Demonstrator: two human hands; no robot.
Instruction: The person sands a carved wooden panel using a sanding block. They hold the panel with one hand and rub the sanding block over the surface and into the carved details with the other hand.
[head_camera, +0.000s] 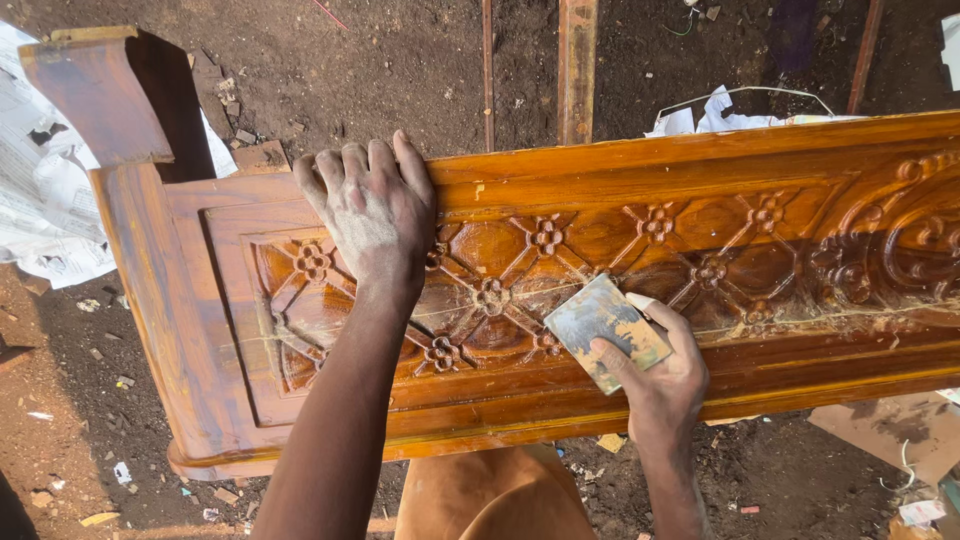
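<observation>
My left hand (372, 215) lies flat, fingers spread, bracing the carved wooden panel (560, 290) at its top edge. My right hand (655, 375) grips a worn sanding pad (603, 330) on the floral carving. I judge I'm mid-sanding; next strokes need light pressure along the grooves. No containers show.

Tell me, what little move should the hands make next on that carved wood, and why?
Probably slide the sandpaper in the right hand along the pale dusty streak across the carved panel. The paper rests there at the edge of the flower carvings, and the left hand lies flat on the panel's top edge, bracing it, so a short rub looks likely.
</observation>
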